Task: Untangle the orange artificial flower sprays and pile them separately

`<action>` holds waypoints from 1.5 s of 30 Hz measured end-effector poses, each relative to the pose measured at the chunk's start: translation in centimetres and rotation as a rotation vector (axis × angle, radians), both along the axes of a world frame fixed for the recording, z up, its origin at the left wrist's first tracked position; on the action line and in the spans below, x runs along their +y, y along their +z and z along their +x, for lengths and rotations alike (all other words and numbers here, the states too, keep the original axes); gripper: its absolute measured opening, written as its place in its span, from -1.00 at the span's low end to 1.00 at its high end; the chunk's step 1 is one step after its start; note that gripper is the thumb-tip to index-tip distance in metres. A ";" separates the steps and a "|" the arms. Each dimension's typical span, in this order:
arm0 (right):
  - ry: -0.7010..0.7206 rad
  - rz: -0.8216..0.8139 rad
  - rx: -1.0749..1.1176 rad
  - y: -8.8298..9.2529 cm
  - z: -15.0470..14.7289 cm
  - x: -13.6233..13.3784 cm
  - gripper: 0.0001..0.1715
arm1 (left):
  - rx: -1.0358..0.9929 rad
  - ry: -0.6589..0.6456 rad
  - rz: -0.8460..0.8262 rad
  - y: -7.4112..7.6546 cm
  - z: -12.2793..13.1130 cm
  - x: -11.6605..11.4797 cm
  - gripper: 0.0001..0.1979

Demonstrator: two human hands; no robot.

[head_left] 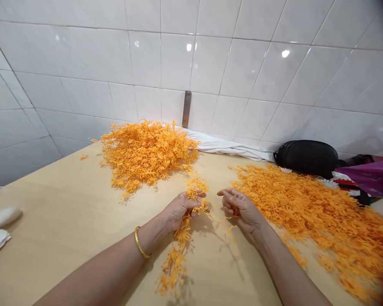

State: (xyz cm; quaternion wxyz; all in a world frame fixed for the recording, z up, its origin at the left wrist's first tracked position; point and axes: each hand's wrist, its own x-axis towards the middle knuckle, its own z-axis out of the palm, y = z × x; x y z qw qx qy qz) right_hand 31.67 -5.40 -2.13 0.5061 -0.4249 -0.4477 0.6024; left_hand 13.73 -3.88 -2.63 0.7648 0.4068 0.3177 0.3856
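Note:
My left hand [178, 208] is closed round a long bunch of orange plastic pieces [178, 246] that hangs down from the fist toward the wooden table [67, 221]. A gold bangle sits on that wrist. My right hand [241, 208] hovers just to the right, fingers curled and pinched, with thin orange strands near its fingertips. A heap of the same orange pieces [147, 153] lies at the back by the wall. A wider spread of orange pieces [322, 212] covers the table to the right, close to my right forearm.
White tiled walls close the back and left. A white cloth [230, 146] lies along the wall behind the heaps. A black bag [306, 157] and purple patterned fabric [373, 176] sit at the right. White objects [0, 225] rest at the left edge.

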 end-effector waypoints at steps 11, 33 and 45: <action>0.170 0.080 -0.205 -0.2 -3.0 -1.0 -0.68 | 0.004 -0.044 0.103 -0.3 0.6 -0.6 -0.73; -0.277 0.050 -0.078 -1.0 -5.2 -0.2 -0.62 | -0.020 0.122 -0.003 -0.2 1.6 0.1 -0.81; -0.559 -0.027 0.135 0.4 -0.1 0.7 -0.78 | 0.010 0.092 0.084 -0.5 1.0 -0.6 -0.75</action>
